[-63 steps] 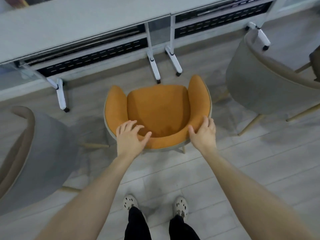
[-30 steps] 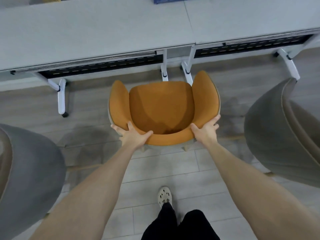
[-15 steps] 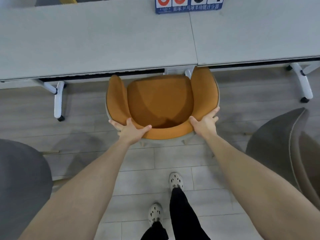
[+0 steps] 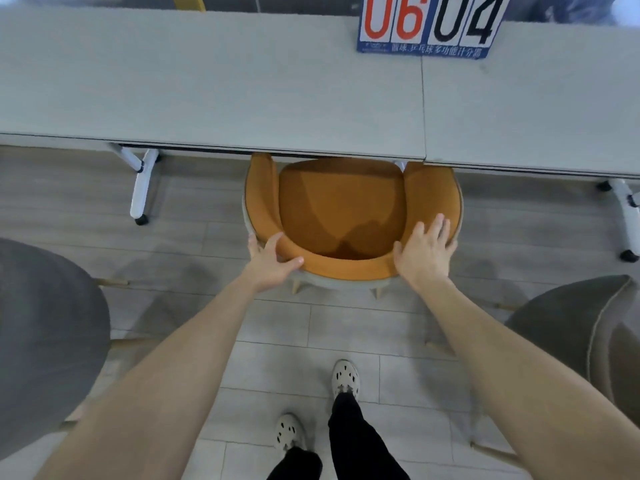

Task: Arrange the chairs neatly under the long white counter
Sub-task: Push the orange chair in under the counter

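An orange tub chair (image 4: 343,209) stands in front of me, its front edge tucked just under the long white counter (image 4: 207,91). My left hand (image 4: 272,261) grips the left of the curved backrest rim, thumb on the orange inner side and fingers behind it. On the right of the rim lies my right hand (image 4: 424,252), palm down, fingers straight and spread. A grey chair (image 4: 45,341) stands out on the floor at my left, and a second grey chair (image 4: 588,334) at my right, both away from the counter.
A blue flip scoreboard (image 4: 427,26) stands on the counter above the orange chair. White counter legs on casters (image 4: 142,192) stand left of the chair, with another white caster leg (image 4: 627,216) at the far right. My feet are on the grey plank floor (image 4: 311,341).
The orange chair has slid forward, so its front now sits under the counter edge. I stepped after it. My right hand went from clasping the rim to lying flat on it.
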The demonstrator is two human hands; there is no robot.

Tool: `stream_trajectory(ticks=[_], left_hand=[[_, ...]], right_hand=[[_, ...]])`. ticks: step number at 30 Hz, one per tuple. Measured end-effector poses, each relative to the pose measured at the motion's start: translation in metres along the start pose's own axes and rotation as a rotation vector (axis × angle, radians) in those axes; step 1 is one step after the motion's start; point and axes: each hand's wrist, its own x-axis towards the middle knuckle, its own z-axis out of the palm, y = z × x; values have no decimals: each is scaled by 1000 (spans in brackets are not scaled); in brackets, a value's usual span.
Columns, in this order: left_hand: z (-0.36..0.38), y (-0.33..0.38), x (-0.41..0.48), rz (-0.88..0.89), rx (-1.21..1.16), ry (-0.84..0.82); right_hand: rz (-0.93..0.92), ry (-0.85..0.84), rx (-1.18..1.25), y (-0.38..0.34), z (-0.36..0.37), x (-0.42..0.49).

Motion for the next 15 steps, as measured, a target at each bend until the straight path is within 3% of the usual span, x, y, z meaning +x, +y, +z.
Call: stream_trajectory(ticks=[2, 7, 15], left_hand=[[-19, -27, -16, 54, -13, 56], [-76, -137, -67, -65, -105, 108], [-180, -370, -205, -221, -192, 374]], right_hand=[[-230, -20, 17, -39, -5, -14], [-697, -183, 45, -168, 11, -72], [-1005, -358, -67, -364, 90, -237]])
